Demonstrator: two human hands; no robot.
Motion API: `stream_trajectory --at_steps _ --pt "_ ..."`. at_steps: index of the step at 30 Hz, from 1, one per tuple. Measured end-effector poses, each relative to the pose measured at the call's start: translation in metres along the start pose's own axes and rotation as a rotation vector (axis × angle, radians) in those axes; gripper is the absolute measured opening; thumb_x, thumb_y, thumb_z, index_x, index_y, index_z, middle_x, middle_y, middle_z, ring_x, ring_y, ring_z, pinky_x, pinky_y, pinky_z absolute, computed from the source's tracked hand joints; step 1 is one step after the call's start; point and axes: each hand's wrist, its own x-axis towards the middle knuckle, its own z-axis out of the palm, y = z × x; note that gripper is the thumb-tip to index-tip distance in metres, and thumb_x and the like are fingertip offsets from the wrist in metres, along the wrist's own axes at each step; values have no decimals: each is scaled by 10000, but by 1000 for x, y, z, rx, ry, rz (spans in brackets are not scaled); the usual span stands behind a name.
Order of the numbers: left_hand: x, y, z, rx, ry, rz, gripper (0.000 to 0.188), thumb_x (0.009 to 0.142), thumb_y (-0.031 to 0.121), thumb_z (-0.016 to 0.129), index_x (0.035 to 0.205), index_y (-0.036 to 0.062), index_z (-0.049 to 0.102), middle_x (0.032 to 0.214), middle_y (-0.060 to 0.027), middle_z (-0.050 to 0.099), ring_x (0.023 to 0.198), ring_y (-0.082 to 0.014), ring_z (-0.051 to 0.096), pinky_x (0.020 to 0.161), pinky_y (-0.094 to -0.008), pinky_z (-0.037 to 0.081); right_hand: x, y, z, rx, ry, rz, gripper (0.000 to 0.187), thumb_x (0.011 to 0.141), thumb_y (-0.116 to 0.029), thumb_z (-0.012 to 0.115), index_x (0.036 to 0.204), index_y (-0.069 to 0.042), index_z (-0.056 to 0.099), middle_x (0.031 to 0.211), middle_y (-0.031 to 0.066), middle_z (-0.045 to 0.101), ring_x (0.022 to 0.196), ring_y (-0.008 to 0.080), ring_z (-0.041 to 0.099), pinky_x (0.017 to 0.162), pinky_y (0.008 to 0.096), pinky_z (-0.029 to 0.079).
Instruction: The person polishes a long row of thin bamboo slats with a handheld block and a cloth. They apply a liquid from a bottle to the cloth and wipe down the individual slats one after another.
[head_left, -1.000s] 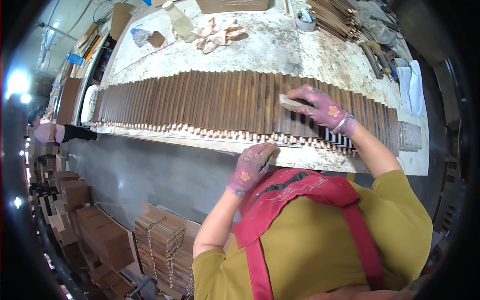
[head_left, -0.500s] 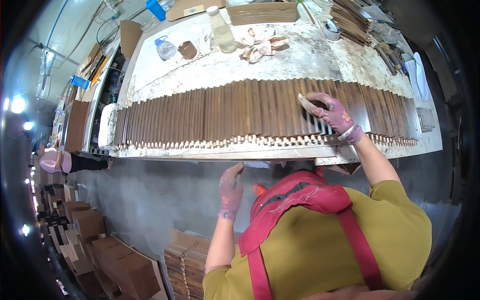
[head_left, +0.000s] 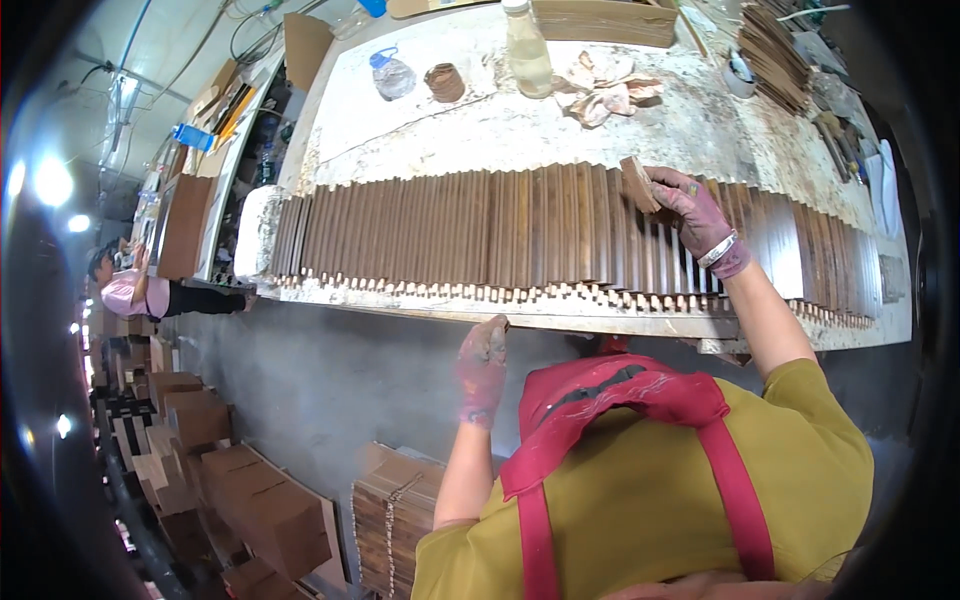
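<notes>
A long row of dark brown wooden slats [head_left: 440, 230] lies side by side across the table, pale pegs showing at the near ends. Over the right part of the row is my right hand [head_left: 700, 222], in a stained pinkish-purple glove. Its fingers are closed on a small flat brown pad [head_left: 638, 185], tilted up just above the slats; its exact kind is not clear. My left hand [head_left: 482, 368], gloved the same way, hangs in front of the table's near edge. Its fingertips are pinched together, and what they hold, if anything, cannot be made out.
On the stained white table [head_left: 420, 140] stand a bottle of yellowish liquid [head_left: 528, 55], a clear jug [head_left: 392, 75], a brown coil [head_left: 444, 83] and a crumpled cloth [head_left: 607, 90]. A wrapped white block [head_left: 258, 235] borders the row's left end. Cardboard boxes [head_left: 265, 510] and another person [head_left: 140, 290] are at left.
My right hand has turned the pad from its pale edge to its brown face and tipped it more upright. The whole view has shifted, with the table now further right.
</notes>
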Motion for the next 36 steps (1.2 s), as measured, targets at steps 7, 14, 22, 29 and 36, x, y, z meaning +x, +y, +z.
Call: stream_trajectory --at_steps 7,14,22,29,36 --pt "47 -38 -89 298 357 126 211 964 181 561 1071 26 657 1053 -128 659 991 -270 625 908 -365 480 38 -21 25 7 25 38 472 914 -350 628 1247 -19 587 1094 43 636 966 126 586 828 283 474" --pt "137 -86 -168 54 727 254 468 951 65 539 1376 -38 373 1419 -181 434 1321 -292 431 1117 -400 342 151 -14 107 -286 9 -52 495 907 -375 622 1252 -22 589 1085 55 629 955 126 570 796 273 485" --pt "144 -164 -187 638 451 208 534 950 127 553 1424 -37 372 1498 -200 346 1428 -389 243 1165 -446 242 344 -3 291 -913 -15 -269 391 928 -423 600 1050 -52 588 978 143 642 884 290 632 783 401 499" --pt "149 -197 -183 554 447 54 560 937 191 514 1434 -19 367 1511 -160 324 1447 -337 226 1169 -449 260 453 76 322 -1326 29 -378 337 877 -333 593 1074 -60 576 1064 236 626 942 411 636 819 482 513" --pt "155 -198 -183 296 502 238 630 954 282 504 1481 1 304 1510 -158 314 1435 -356 236 1162 -498 242 428 59 322 -1434 -57 -444 347 877 -324 596 1147 -106 603 1089 200 613 982 387 625 843 466 513"
